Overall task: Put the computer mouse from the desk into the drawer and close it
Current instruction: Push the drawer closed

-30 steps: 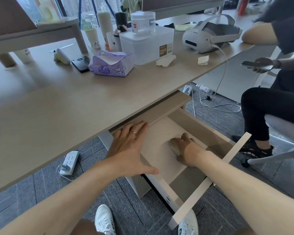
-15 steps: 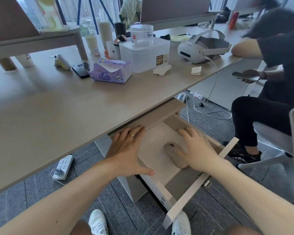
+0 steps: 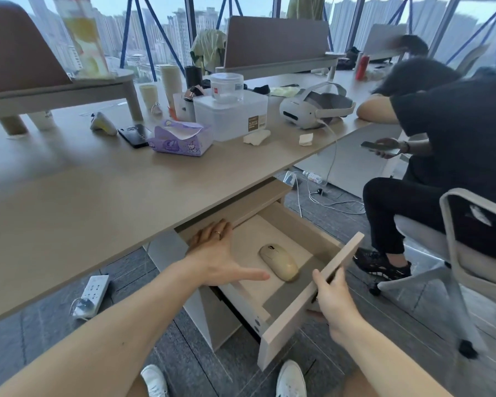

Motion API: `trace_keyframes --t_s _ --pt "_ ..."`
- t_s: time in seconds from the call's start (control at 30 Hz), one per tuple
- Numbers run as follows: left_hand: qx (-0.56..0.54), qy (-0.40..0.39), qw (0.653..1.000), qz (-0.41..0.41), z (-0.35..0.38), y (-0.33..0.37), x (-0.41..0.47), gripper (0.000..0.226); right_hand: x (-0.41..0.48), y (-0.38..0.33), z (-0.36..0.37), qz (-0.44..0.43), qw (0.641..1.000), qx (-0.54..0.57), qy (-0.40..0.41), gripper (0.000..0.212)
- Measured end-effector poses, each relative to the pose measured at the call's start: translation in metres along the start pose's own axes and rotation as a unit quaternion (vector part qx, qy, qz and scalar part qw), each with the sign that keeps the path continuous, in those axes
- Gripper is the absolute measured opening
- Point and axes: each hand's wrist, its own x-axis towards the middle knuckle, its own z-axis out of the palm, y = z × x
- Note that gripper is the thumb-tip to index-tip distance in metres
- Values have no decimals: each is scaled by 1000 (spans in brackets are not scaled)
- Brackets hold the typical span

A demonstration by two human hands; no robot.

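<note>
The right hand (image 3: pixel 331 299) has let go of the mouse (image 3: pixel 279 261) and moved to the drawer (image 3: pixel 304 305) front; its fingers (image 3: pixel 320 285) now clamp on the panel's top edge, thumb inside. The mouse lies free on the drawer floor, between the two hands, just beyond the left thumb. The left hand (image 3: pixel 215 253) stays flat, fingers apart, on the drawer's near side under the table (image 3: pixel 103 190). Placing looks done; only the push shut remains, and the left hand must clear first.
</note>
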Motion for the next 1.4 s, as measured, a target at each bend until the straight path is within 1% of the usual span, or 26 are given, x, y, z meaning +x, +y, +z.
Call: trace_keyframes --t_s 0.07,0.17,0.37,0.5,0.6,0.73,0.87,0.97,1.07,1.17,1.3,1.4 --pt "1 -9 1000 3 -3 0 -1 157 -4 -9 5 5 1000 27 -15 63" --pt "2 -9 1000 11 -2 -7 2 157 -4 -19 12 9 996 65 -53 59" --pt "-22 17 999 47 4 -26 3 144 10 -32 36 10 994 82 -71 63" --pt "-25 32 996 76 8 -33 5 142 20 -44 57 15 993 95 -72 68" --pt "-21 70 993 94 10 -37 6 136 30 -51 76 18 991 105 -78 70" --pt "-23 136 982 127 19 -46 11 117 47 -59 100 13 991 108 -82 71" --pt "-20 188 972 136 27 -55 21 82 62 -65 120 14 990 107 -86 59" --pt "-20 201 969 146 28 -59 25 63 67 -72 134 12 991 106 -87 52" --pt "-22 229 960 160 30 -62 27 52 74 -76 146 33 989 123 -82 60" --pt "-26 257 951 168 33 -64 30 51 81 -78 154 43 983 155 -91 69" --pt "-22 274 945 175 36 -67 35 61 88 -78 161 41 975 184 -115 65" --pt "-21 281 943 176 38 -69 37 66 91 -76 164 42 974 190 -114 67"
